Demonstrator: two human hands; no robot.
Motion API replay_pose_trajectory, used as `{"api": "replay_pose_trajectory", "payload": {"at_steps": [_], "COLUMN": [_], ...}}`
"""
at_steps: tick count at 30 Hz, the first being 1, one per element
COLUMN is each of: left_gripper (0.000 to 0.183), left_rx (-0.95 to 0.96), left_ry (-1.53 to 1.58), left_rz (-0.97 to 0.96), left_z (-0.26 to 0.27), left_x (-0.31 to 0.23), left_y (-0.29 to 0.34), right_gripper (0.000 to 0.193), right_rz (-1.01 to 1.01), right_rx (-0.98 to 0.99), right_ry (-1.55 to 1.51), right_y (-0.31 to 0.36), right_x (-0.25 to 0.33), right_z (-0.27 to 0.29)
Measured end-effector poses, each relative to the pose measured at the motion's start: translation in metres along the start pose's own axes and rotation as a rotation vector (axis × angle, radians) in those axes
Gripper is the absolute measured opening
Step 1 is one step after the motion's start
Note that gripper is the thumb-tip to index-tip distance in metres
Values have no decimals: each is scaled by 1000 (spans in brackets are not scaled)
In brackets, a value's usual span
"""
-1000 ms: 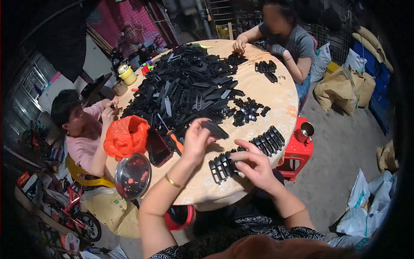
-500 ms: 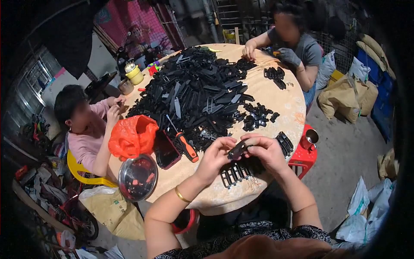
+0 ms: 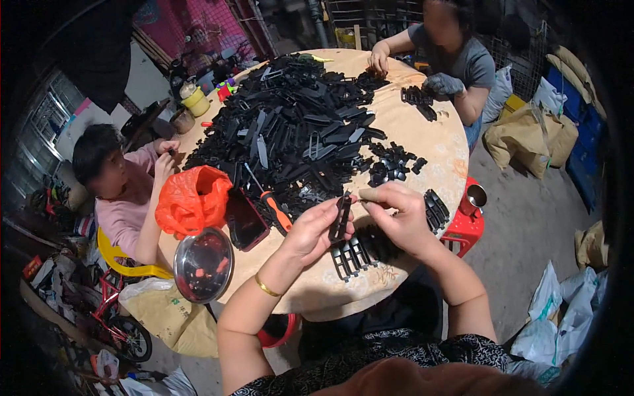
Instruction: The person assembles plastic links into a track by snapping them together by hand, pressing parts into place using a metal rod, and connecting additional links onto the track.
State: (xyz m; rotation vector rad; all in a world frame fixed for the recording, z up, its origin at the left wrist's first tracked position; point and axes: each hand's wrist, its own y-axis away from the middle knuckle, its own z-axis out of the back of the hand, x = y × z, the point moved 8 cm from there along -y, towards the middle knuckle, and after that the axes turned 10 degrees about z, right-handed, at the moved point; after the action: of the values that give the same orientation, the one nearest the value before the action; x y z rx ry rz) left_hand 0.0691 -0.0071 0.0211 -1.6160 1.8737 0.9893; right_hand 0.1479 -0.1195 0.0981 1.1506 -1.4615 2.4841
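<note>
In my left hand point(image 3: 312, 231) a slim black plastic part point(image 3: 340, 219) is held nearly upright between thumb and fingers. Close by its upper end, my right hand point(image 3: 398, 214) is closed in a pinch. Whatever lies between those fingertips is too small to make out. A tan covering wraps one of the right fingers. Below both hands, a row of black slotted frames point(image 3: 353, 259) lies on the cloth, partly hidden by my right hand. More slotted frames point(image 3: 436, 210) lie beyond my right wrist. An orange-handled screwdriver point(image 3: 276, 210) rests left of my hands.
A big heap of black parts point(image 3: 290, 125) covers the round table's middle, with a smaller pile point(image 3: 391, 164) beside it. Left are a red plastic bag point(image 3: 191, 204), a phone point(image 3: 247, 224) and a metal bowl point(image 3: 203, 264). Two people sit across. A red stool point(image 3: 462, 228) holds a cup.
The black part has turned from lying across both hands to nearly upright in my left. My right hand has moved off its body to its upper end. The view has shifted slightly.
</note>
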Motion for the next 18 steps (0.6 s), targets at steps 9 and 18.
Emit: {"api": "replay_pose_trajectory", "payload": {"at_steps": [9,18], "left_gripper": [31,33], "left_rx": [-29,-151], "left_ry": [-26,-94], "left_rz": [-79,-146], "left_z": [-8,4], "left_x": [6,4], "left_y": [0,5], "right_gripper": [20,24], "right_rz": [242,318], "right_rx": [25,199], "right_ry": [328,309], "right_y": [3,5], "right_x": [19,33], "right_z": [-16,-30]}}
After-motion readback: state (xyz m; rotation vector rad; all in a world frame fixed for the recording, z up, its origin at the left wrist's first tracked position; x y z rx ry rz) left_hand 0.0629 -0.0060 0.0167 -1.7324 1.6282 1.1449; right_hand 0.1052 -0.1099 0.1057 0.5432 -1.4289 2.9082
